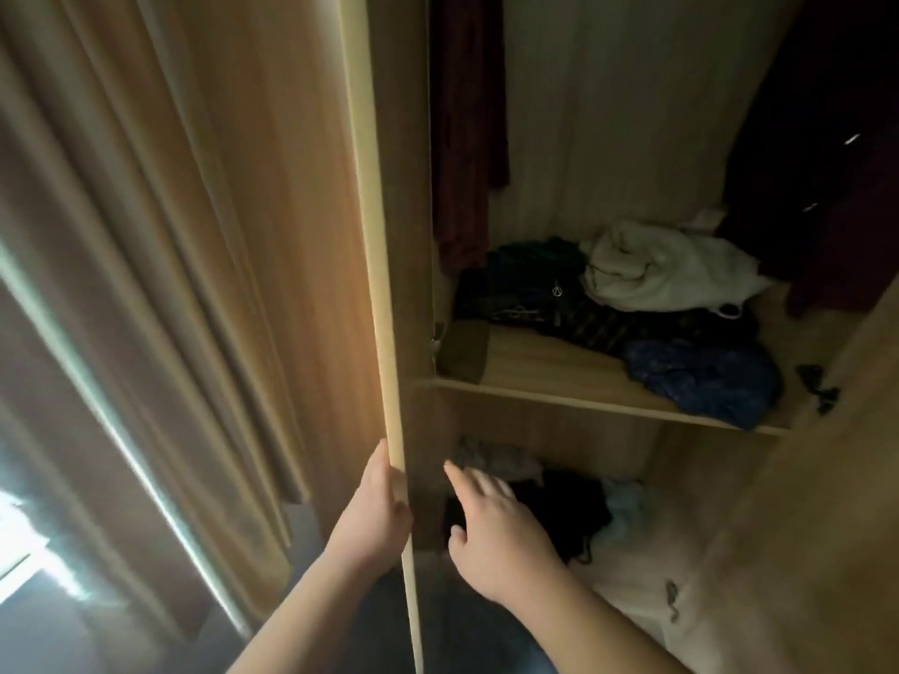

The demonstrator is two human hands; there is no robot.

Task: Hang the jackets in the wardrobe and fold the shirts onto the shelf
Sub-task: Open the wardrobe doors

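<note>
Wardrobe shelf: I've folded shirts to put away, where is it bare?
Bare wood on the shelf lies at the front left, between the brown item and the blue garment. The back and right are crowded: dark clothes, white garment.

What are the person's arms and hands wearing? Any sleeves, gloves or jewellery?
Nothing that shows. The left hand and right hand are bare, with no gloves, rings or watch visible, and no sleeve covers either arm as far as the bottom edge of the picture.
</note>
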